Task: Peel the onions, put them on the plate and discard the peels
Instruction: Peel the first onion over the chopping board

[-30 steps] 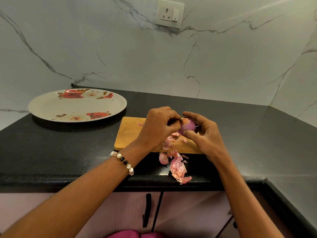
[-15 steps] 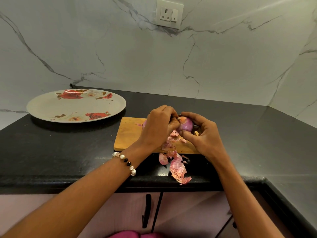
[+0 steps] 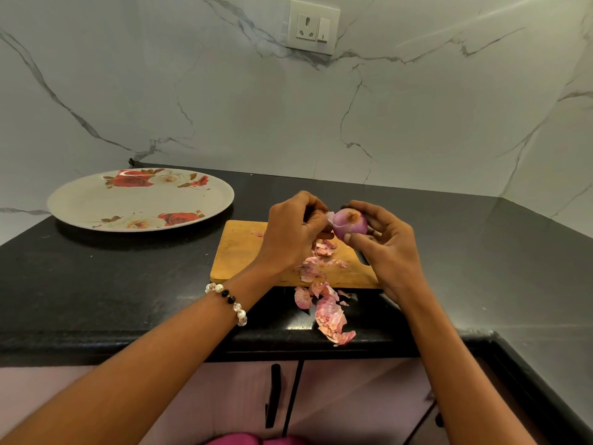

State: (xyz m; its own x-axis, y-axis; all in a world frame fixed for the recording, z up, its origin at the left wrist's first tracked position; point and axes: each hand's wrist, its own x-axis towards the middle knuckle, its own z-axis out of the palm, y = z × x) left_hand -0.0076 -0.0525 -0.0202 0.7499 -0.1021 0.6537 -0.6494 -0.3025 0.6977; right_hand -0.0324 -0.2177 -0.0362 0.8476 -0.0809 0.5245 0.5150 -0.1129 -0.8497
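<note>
A purple onion [image 3: 349, 225] is held above the wooden cutting board [image 3: 239, 252]. My right hand [image 3: 383, 248] grips the onion from the right and below. My left hand [image 3: 293, 231] pinches a strip of skin at the onion's left side. Loose pink peels [image 3: 321, 261] lie on the board's near edge. More peels [image 3: 330, 316] are scattered on the black counter in front of the board. A large white plate [image 3: 96, 203] with red rose prints sits at the back left and holds no onions.
The black counter [image 3: 112, 284] runs left to right and turns toward me at the right. Marble walls close the back and right side, with a wall socket [image 3: 313, 27] high up. Cabinet doors with black handles [image 3: 274, 396] are below the counter's front edge.
Both hands lifted the onion slightly and the left hand drew leftward, pulling a strip of skin away from the onion. The plate, board and fallen peels stayed put.
</note>
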